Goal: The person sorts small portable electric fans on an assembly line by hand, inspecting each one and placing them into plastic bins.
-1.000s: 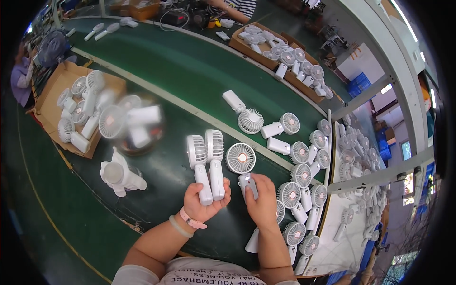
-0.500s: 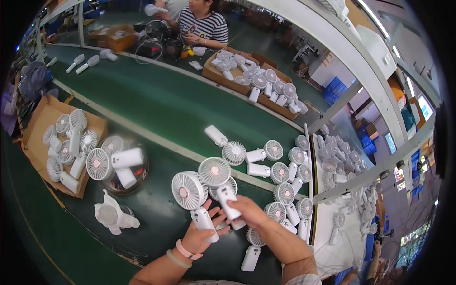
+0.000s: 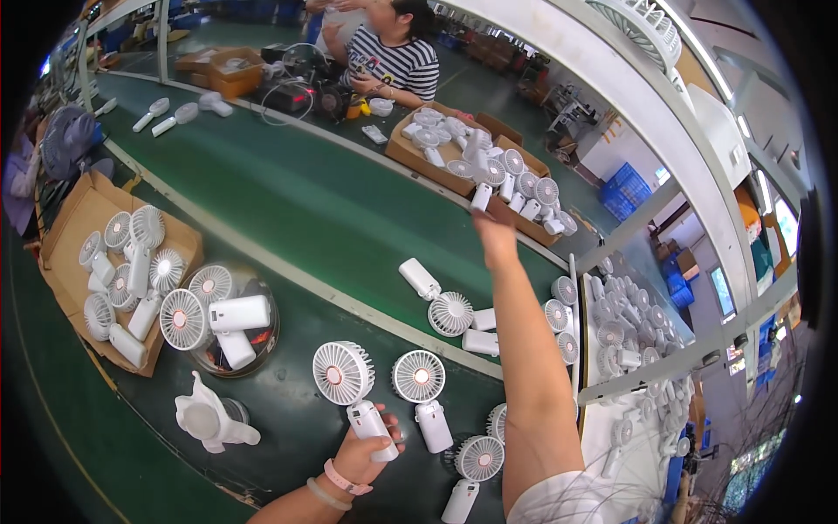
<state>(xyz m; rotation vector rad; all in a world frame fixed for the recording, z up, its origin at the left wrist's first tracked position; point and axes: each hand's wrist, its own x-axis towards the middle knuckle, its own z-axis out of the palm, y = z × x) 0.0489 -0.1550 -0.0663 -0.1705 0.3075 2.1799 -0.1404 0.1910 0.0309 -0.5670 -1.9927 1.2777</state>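
My left hand (image 3: 365,447) is wrapped round the white handle of a handheld fan (image 3: 343,374), its round grille facing up. Just right of it a second handheld fan (image 3: 421,380) lies on the dark green table, and another fan (image 3: 479,458) lies nearer me. My right arm reaches across the belt to a cardboard box (image 3: 428,162) full of white fans. There my right hand (image 3: 495,234) is at the near rim, beside a fan handle (image 3: 481,196). A blurred white fan (image 3: 477,150) is just beyond; whether my fingers grip anything is hidden.
At left stand an open carton of fans (image 3: 77,218), a round clear container (image 3: 262,336) with fans on top, and a white-wrapped object (image 3: 205,415). More fans (image 3: 450,313) lie by the belt (image 3: 288,188). A white frame post (image 3: 672,345) crosses at right. Another person (image 3: 393,61) works opposite.
My right hand has moved from beside my left hand across the belt to the far box. The fan it held is no longer near my left hand, which keeps its own fan.
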